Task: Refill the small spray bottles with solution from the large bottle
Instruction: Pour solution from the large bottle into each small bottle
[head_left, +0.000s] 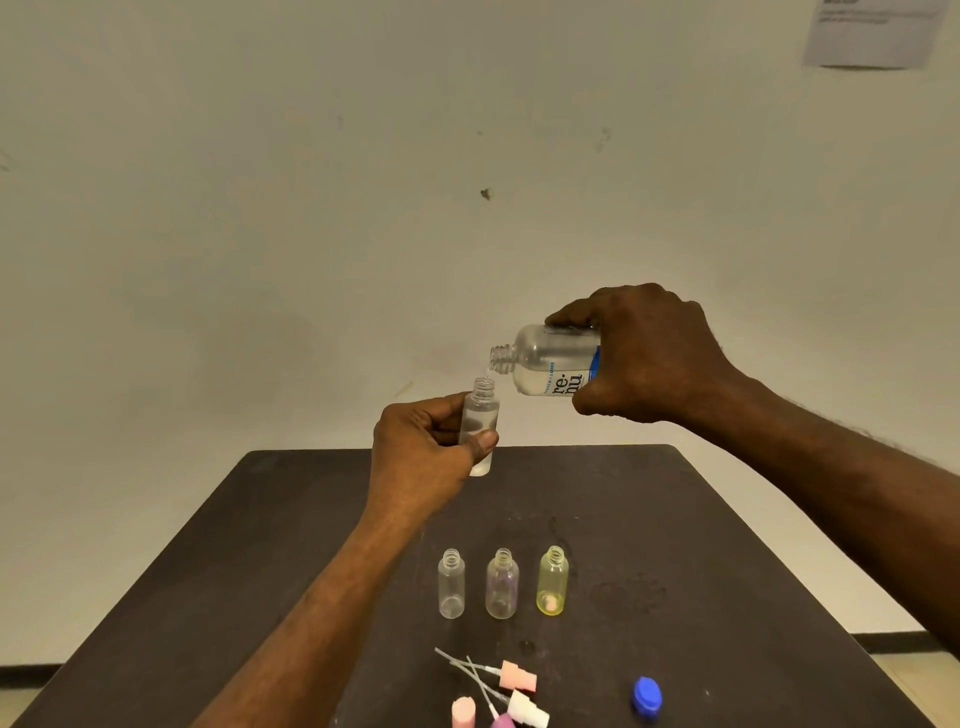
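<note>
My right hand (644, 353) holds the large clear bottle (545, 361) with blue lettering tipped on its side, mouth to the left. A thin stream of liquid falls from it into a small clear spray bottle (480, 415), uncapped and upright, held above the table's far edge by my left hand (421, 457). The small bottle is partly full. On the dark table (260, 545) stand three more uncapped small bottles in a row: a clear one (451, 584), a purple-tinted one (502, 584) and a yellow one (552, 582).
Near the front edge lie spray pump heads with dip tubes, a pink one (517, 675) and a white one (527, 707), plus a pink cap (463, 712) and a purple piece (501, 721). A blue cap (647, 698) lies to the right. A plain wall stands behind the table.
</note>
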